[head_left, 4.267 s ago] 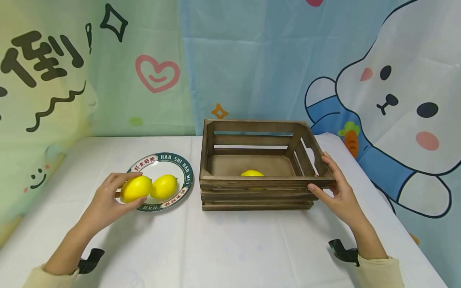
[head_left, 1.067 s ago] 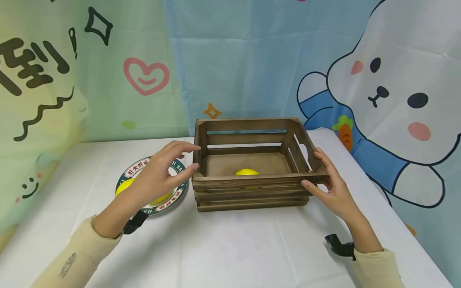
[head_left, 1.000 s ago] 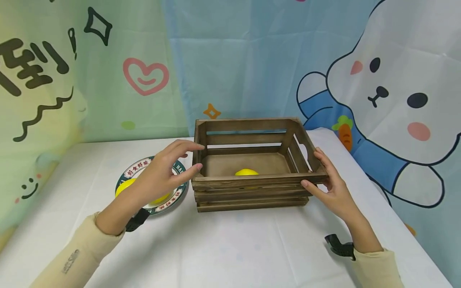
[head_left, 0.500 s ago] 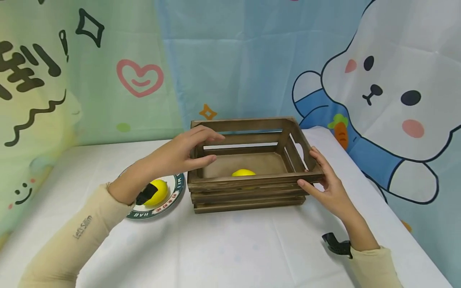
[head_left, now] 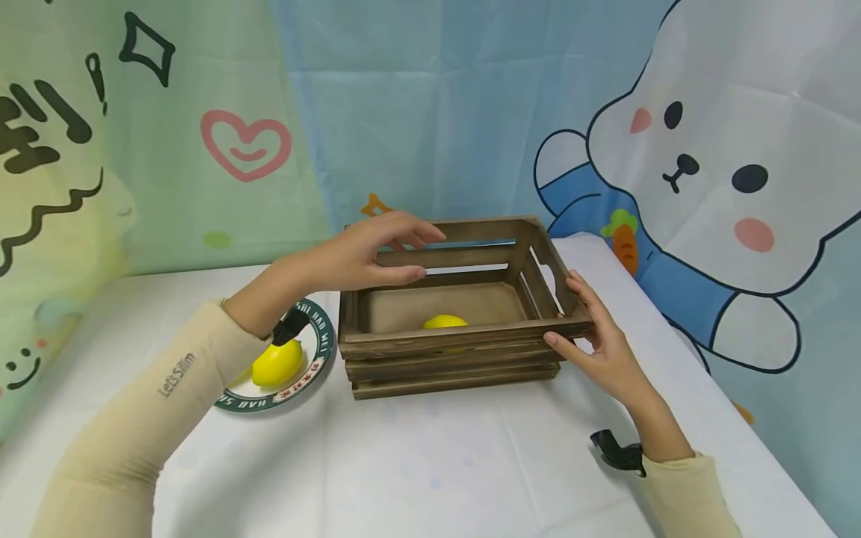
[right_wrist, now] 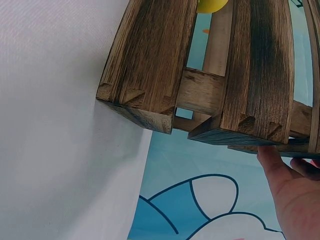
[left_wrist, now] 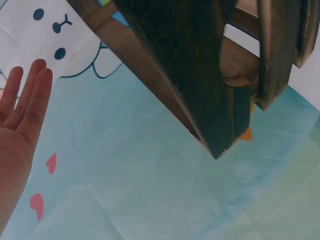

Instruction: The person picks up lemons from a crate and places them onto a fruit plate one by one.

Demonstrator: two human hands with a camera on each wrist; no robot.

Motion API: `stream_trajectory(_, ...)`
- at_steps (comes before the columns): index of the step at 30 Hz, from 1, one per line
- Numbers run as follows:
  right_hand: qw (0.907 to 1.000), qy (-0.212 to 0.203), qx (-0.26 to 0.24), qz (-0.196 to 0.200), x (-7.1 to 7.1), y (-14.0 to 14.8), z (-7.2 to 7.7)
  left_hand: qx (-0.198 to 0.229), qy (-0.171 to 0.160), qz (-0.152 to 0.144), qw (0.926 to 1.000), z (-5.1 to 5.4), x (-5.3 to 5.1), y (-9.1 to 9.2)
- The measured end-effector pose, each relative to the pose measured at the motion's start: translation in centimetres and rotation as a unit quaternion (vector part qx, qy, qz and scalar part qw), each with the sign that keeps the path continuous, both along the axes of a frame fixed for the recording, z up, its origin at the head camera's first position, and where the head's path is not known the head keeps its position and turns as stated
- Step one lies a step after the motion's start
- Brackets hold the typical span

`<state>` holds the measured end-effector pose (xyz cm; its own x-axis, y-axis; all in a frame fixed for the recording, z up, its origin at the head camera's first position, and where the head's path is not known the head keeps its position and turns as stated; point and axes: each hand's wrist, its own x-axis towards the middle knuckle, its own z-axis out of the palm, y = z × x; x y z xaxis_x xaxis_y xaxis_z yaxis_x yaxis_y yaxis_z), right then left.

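Note:
My left hand (head_left: 366, 254) hovers over the left end of a brown slatted wooden crate (head_left: 444, 370). Its fingers are loosely extended with nothing between them; the left wrist view also shows the hand (left_wrist: 20, 130) empty, apart from the crate's wood. With the thumb in front and the fingers round the side, my right hand (head_left: 602, 351) grips the crate's right end. Inside the crate lies one lemon (head_left: 445, 321), its lower part mostly hidden by the front slats. To the left, a lemon (head_left: 277, 364) rests on a green-rimmed plate (head_left: 326, 336); another behind it is nearly covered by my left sleeve.
A white cloth (head_left: 403, 463) covers the table under the crate and plate. Behind hangs a printed curtain (head_left: 417, 112) with a rabbit figure at the right. Each wrist wears a black mount (head_left: 619, 452).
Earlier my left hand held a lemon at the plate; it let go there, then moved right and up over the crate, empty. My right hand keeps its grip. The head view has shifted somewhat.

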<state>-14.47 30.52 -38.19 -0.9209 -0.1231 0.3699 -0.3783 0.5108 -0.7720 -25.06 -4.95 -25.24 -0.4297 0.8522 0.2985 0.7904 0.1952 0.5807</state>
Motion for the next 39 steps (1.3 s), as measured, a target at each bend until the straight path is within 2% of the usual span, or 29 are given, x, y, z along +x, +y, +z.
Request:
stream_trajectory(4, 1.0000, 0.001, -0.008, 0.004, -0.1, 0.1, -0.1, -0.017, -0.012, -0.008, 0.9997, -0.2, -0.9, 1.2)
stream_trajectory(12, 0.9996, 0.001, -0.026, 0.011, -0.1, 0.1, -0.2, -0.056, -0.068, -0.069, 0.9937, -1.6, -2.0, 3.6)
stream_trajectory(20, 0.9996, 0.001, -0.025, 0.012, -0.1, 0.1, -0.2, -0.117, -0.077, -0.081, 0.9868, -3.7, -2.9, 4.9)
stream_trajectory(24, 0.9995, -0.001, -0.028, 0.013, 0.0, 0.1, -0.2, -0.156, -0.104, -0.081, 0.9789, -4.6, -3.1, 5.4)
stream_trajectory(28, 0.9994, -0.003, -0.029, 0.017, 0.0, 0.1, -0.2, -0.199, -0.107, -0.084, 0.9705, -5.5, -3.2, 5.7)
stream_trajectory(36, 0.9994, -0.003, -0.027, 0.019, 0.0, 0.1, -0.2, -0.248, -0.116, -0.077, 0.9589, -7.1, -3.1, 6.4)
stream_trajectory(39, 0.9994, -0.005, -0.029, 0.019, 0.1, 0.2, -0.2, -0.270, -0.125, -0.081, 0.9513, -7.8, -3.2, 6.3)
